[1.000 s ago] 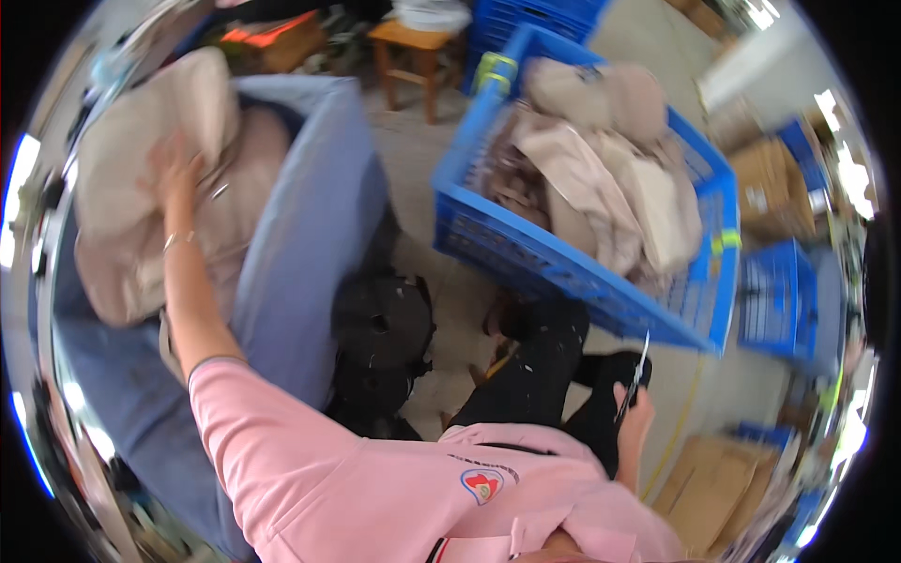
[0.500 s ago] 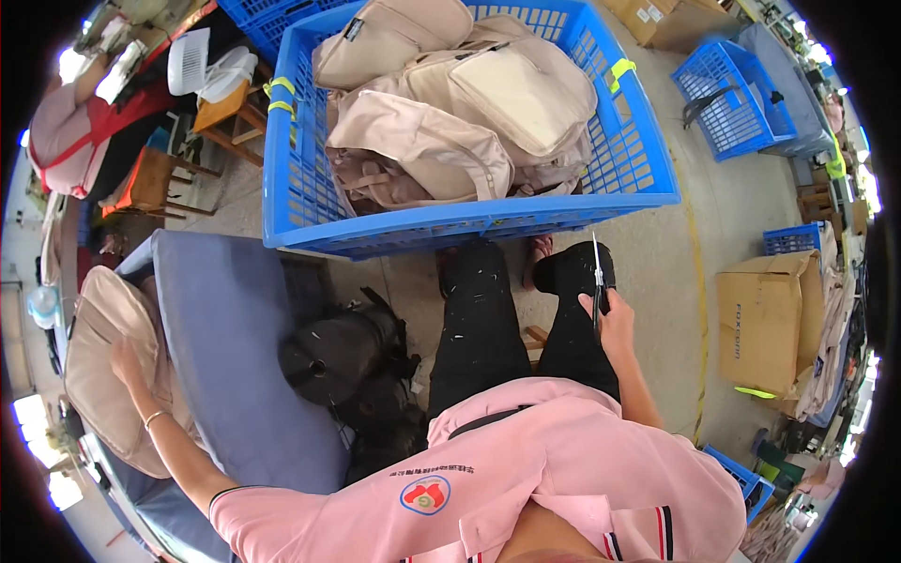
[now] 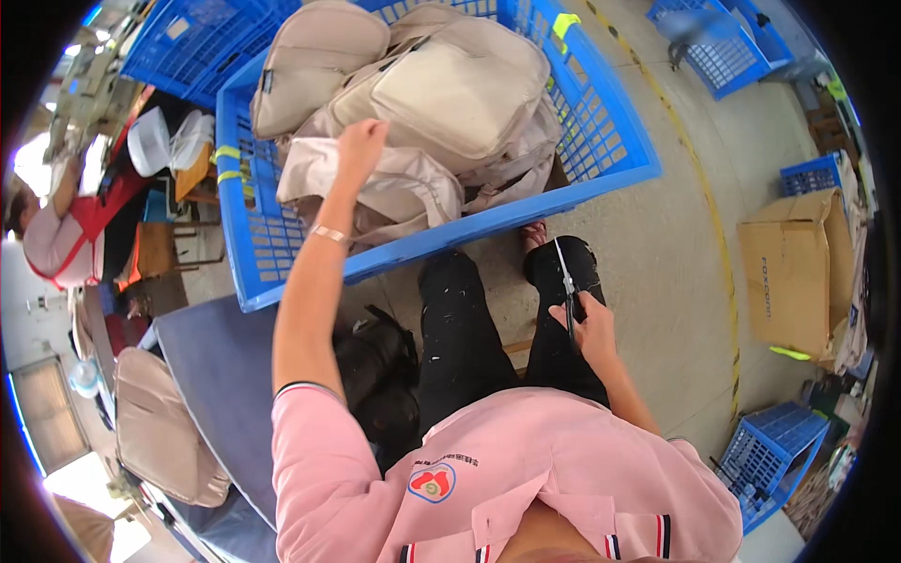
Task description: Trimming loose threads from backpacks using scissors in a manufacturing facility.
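My left hand (image 3: 362, 148) reaches into a large blue plastic crate (image 3: 441, 230) with its fingers curled at the upper edge of a pale beige fabric bag (image 3: 404, 183). Part of its grip is hidden. Around it lie several more beige bags, among them a rounded bag (image 3: 314, 66) and a wide flat one (image 3: 469, 84). Over my right knee, my right hand (image 3: 593, 330) is closed round black-handled scissors (image 3: 565, 272), their blades pointing away from me. Another beige bag (image 3: 164, 427) rests at the left, beside a blue-grey covered block (image 3: 221, 366).
A black roll (image 3: 371, 357) stands between the block and my legs. Right of me are a cardboard box (image 3: 788, 272) and a blue crate (image 3: 774, 455). At far left sits another person (image 3: 70, 230), near white plastic chairs (image 3: 155, 141).
My left hand has left the beige bag at the left and moved over to the bags in the crate. The scissors stay in my right hand. The view has shifted.
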{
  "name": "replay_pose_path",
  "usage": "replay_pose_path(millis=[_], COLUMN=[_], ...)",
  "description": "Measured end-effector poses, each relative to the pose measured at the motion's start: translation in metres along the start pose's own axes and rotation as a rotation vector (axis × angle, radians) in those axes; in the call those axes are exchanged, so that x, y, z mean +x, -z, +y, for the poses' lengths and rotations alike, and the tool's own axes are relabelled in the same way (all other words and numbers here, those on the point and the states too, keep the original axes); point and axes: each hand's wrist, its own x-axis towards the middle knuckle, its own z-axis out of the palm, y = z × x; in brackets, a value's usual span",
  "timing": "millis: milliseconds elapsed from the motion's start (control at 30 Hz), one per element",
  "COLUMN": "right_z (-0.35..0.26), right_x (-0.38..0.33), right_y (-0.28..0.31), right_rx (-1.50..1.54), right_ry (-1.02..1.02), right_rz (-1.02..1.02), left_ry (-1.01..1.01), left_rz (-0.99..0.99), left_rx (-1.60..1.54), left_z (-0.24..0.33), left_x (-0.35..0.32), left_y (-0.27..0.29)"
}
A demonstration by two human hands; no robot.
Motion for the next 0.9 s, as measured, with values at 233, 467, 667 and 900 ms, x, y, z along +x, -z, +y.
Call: replay_pose_path(millis=[233, 467, 667, 900], right_z=[0.029, 0.024, 0.018, -0.029], right_x=[-0.005, -0.01, -0.018, -0.031], right_y=[0.019, 0.028, 0.025, 0.029], right_rx=[0.017, 0.2, 0.453, 0.805], right_ry=[-0.075, -0.197, -0.078, -0.023], right_rz=[0.11, 0.086, 0.084, 0.019], left_ry=[0.751, 0.466, 0.143, 0.252], left_rz=[-0.122, -0.068, 0.193, 0.518], left_rx=[-0.562, -1.012, -1.316, -1.271], left_z=[-0.003, 0.068, 0.174, 0.213], left_x=[0.052, 0.024, -0.075, -0.299], left_y=[-0.102, -0.033, 0.06, 0.044])
